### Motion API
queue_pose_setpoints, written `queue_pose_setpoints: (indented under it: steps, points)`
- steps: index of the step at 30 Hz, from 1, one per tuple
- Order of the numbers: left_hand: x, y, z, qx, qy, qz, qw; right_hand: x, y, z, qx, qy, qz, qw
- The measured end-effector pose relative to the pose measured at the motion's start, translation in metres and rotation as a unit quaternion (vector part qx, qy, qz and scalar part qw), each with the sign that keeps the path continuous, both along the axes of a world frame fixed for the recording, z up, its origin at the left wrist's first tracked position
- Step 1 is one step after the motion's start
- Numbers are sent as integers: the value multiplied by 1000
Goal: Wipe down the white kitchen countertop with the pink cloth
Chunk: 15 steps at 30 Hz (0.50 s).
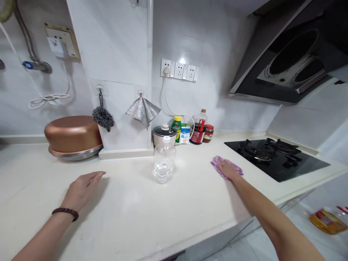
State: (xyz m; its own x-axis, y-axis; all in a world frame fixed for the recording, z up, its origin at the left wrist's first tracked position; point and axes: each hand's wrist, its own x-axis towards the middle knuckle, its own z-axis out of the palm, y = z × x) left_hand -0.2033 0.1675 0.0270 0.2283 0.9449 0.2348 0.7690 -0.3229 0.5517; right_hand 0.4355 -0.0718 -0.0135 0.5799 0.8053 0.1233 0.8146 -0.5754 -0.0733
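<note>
My right hand (227, 169) presses a crumpled purple cloth (236, 168) onto the white countertop, just left of the gas hob (272, 156). Its fingertips are partly lost in the folds. On the left, my left hand (83, 188) hovers over the counter (122, 217) with fingers stretched out and nothing in them; a dark beaded bracelet circles the wrist. Between the two hands stands a clear plastic bottle (164, 163) with a white cap, upright and part filled with clear liquid.
Along the wall stand a small lidded pot (164, 133), a green bottle (176, 127), a seasoning bag (185, 134) and jars (208, 133). An upturned copper-coloured pot (73, 134) sits at left. A range hood (285, 54) overhangs the hob. An oil jug (327, 220) is below at right.
</note>
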Motion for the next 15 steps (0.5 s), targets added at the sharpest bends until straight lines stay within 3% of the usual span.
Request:
queue_pose_setpoints:
  steps: [3, 5, 9, 12, 15]
  points:
    - [-2, -1, 1, -3, 6, 13, 1000, -62, 32, -7, -8, 21, 91, 996]
    - [-7, 2, -2, -9, 8, 17, 1000, -108, 38, -11, -14, 32, 163, 986]
    - [-20, 13, -15, -7, 3, 35, 999, -181, 4, -18, 6, 102, 352, 931]
    - [-29, 19, -20, -9, -1, 54, 998, -190, -43, -19, 0, 131, 398, 908]
    - [-35, 21, -18, -29, 13, 89, 995, -149, -87, -18, -3, 128, 333, 934]
